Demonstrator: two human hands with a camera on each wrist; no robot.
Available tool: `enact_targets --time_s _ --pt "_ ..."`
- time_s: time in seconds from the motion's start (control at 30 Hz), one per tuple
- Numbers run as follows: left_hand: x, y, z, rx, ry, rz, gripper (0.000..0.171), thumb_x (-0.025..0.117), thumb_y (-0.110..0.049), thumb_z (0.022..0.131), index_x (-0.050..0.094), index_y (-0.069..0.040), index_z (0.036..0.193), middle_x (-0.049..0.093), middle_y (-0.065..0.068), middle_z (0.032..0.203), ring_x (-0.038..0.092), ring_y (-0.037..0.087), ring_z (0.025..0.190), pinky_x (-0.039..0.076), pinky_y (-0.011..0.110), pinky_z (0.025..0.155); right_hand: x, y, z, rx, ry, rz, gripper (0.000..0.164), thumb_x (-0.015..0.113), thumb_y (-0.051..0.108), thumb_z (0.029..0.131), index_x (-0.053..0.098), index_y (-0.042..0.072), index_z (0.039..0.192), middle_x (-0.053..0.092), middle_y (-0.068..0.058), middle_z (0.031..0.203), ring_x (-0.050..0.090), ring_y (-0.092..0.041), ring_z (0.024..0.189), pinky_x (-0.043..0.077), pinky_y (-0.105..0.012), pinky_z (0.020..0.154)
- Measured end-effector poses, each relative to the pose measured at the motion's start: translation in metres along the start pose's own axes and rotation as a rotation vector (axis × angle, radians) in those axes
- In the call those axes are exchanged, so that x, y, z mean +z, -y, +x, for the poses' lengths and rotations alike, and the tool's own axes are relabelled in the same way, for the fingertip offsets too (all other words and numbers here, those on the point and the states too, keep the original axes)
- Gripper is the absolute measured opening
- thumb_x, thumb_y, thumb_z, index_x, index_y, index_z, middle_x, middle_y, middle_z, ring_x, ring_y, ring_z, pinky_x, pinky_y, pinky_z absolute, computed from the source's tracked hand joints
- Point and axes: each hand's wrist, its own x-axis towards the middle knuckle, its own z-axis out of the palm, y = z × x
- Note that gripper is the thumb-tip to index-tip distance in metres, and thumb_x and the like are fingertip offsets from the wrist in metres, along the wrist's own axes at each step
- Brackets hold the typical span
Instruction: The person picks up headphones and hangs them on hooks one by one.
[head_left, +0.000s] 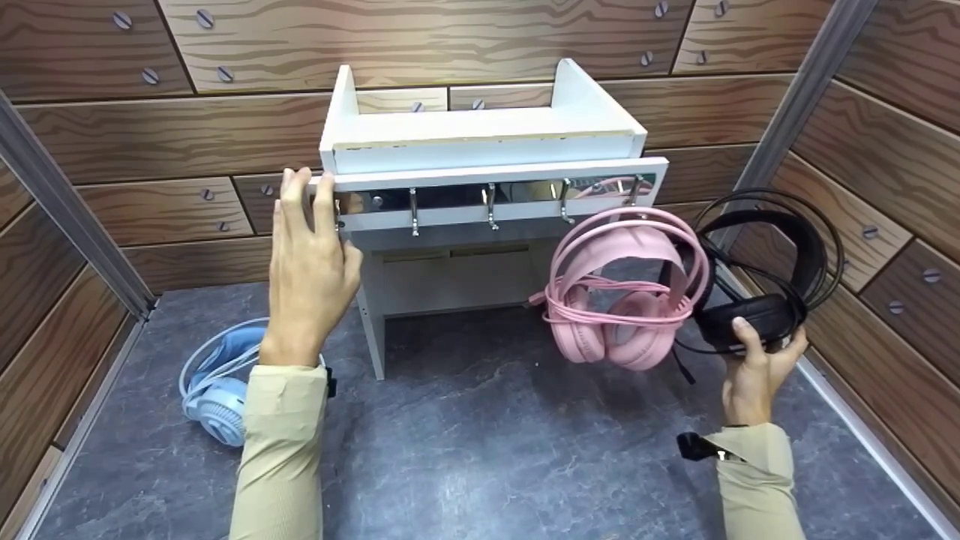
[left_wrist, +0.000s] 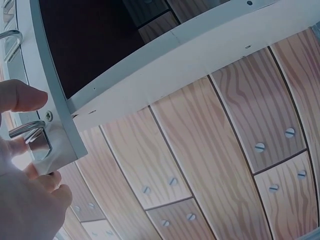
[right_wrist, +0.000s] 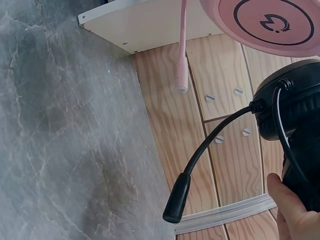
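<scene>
My left hand (head_left: 311, 262) grips the left end of a white hook rail (head_left: 450, 222) on a white shelf unit. In the left wrist view the thumb (left_wrist: 25, 97) lies on the rail's front beside an end hook (left_wrist: 27, 129), with other fingers round its edge. My right hand (head_left: 757, 375) holds a black headset (head_left: 750, 319) by an ear cup, thumb on the cup. Its microphone boom (right_wrist: 200, 150) sticks out in the right wrist view. Pink headphones (head_left: 634, 330) hang at the rail's right end, cable wrapped round them, just left of the black headset.
A light blue headset (head_left: 225, 401) lies on the grey marbled floor (head_left: 465, 465) at the left, near my left forearm. Several metal hooks (head_left: 491, 206) line the rail's mirrored strip. Wood-patterned walls (head_left: 150, 142) stand behind and on both sides.
</scene>
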Motion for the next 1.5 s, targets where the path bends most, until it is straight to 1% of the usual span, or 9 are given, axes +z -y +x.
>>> enact_targets --time_s 0.27,0.5,0.73,0.83,1.07,1.3,1.5 --pt "-0.001 0.0 0.0 -0.002 0.008 0.018 0.068 0.057 0.005 0.08 0.039 0.007 0.146 0.031 0.032 0.149 0.025 0.047 0.147 0.013 0.044 0.124 -0.005 0.001 -0.003 -0.013 0.006 0.014 0.078 0.064 -0.02 0.082 0.032 0.015 0.144 0.044 -0.015 0.13 0.062 -0.025 0.095 0.062 -0.035 0.067" --pt "-0.001 -0.001 0.0 -0.005 0.004 0.075 0.066 0.056 0.003 0.08 0.041 0.007 0.145 0.034 0.03 0.148 0.021 0.044 0.149 0.008 0.048 0.124 -0.007 0.002 -0.005 -0.024 0.01 0.015 0.08 0.064 -0.021 0.081 0.031 0.015 0.145 0.045 -0.016 0.129 0.064 -0.026 0.095 0.062 -0.034 0.067" --pt "-0.001 -0.002 0.0 -0.002 0.022 0.093 0.069 0.055 0.004 0.079 0.038 0.01 0.145 0.033 0.031 0.152 0.018 0.044 0.15 0.005 0.046 0.124 -0.011 0.002 -0.009 -0.043 0.004 0.03 0.075 0.063 -0.02 0.082 0.034 0.013 0.142 0.045 -0.017 0.128 0.064 -0.026 0.093 0.062 -0.036 0.067" --pt "-0.002 -0.002 0.0 0.007 0.03 0.099 0.07 0.054 0.004 0.079 0.037 0.012 0.146 0.033 0.029 0.153 0.019 0.042 0.15 0.007 0.047 0.124 -0.014 0.003 -0.012 -0.042 -0.01 0.032 0.073 0.064 -0.02 0.081 0.035 0.013 0.14 0.045 -0.017 0.128 0.064 -0.026 0.093 0.062 -0.036 0.067" --pt "-0.005 -0.001 0.002 0.02 0.022 0.088 0.07 0.055 0.003 0.079 0.039 0.009 0.147 0.038 0.027 0.151 0.028 0.04 0.147 0.023 0.05 0.121 -0.018 0.005 -0.014 -0.068 -0.009 0.057 0.069 0.064 -0.02 0.081 0.039 0.012 0.138 0.045 -0.017 0.128 0.061 -0.027 0.096 0.062 -0.036 0.069" --pt "-0.005 -0.001 0.001 0.012 0.018 0.084 0.07 0.057 0.002 0.079 0.04 0.008 0.146 0.039 0.026 0.15 0.029 0.039 0.146 0.027 0.05 0.119 -0.018 0.006 -0.016 -0.079 -0.01 0.073 0.068 0.063 -0.021 0.08 0.039 0.009 0.136 0.046 -0.018 0.128 0.06 -0.028 0.098 0.062 -0.038 0.072" --pt "-0.005 -0.001 0.001 -0.005 0.035 0.082 0.071 0.056 0.002 0.079 0.038 0.007 0.148 0.037 0.025 0.152 0.028 0.039 0.147 0.028 0.052 0.118 -0.018 0.009 -0.017 -0.088 -0.012 0.094 0.068 0.063 -0.021 0.08 0.04 0.009 0.136 0.048 -0.019 0.126 0.061 -0.028 0.095 0.062 -0.039 0.072"
